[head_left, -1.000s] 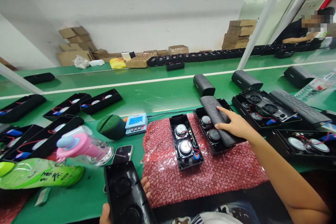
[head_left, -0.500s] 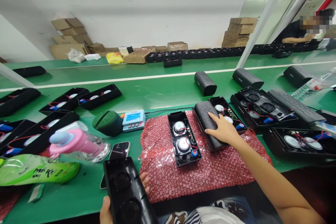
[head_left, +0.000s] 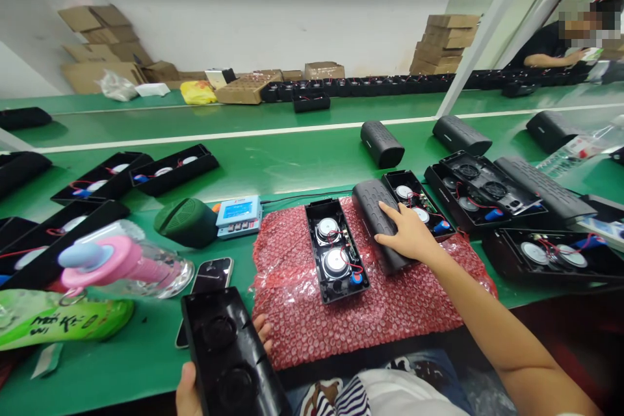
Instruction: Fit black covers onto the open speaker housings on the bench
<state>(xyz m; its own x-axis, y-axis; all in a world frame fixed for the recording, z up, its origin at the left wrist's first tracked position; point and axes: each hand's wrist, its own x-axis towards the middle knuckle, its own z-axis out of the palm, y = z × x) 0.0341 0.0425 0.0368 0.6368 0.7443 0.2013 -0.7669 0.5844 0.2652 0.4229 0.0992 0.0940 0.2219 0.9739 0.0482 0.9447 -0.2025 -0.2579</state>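
My left hand [head_left: 188, 385], at the bottom edge, grips a black plastic speaker shell [head_left: 228, 354] with two round recesses inside. Its fingertips curl round the shell's right side and the thumb lies on the left. My right hand [head_left: 408, 232] rests with spread fingers on a dark, textured speaker housing [head_left: 379, 224]; some fingers are hidden. Between the hands, an open speaker housing [head_left: 336, 250] shows two white-backed drivers, red wires and a blue cylindrical part. It lies on red bubble wrap [head_left: 292, 318]. Another open speaker [head_left: 420, 208] sits just behind my right hand.
A phone [head_left: 213, 275], a pink-lidded bottle [head_left: 141, 260], a green pouch [head_left: 63, 318], a green round speaker [head_left: 185, 222] and a blue meter [head_left: 238, 216] stand to the left. Several speaker housings [head_left: 487, 188] crowd the right. A co-worker [head_left: 546, 45] sits at the far right.
The view has shifted slightly, so the bench items on the left sit further left. Both hands keep their places on the same shell and housing.
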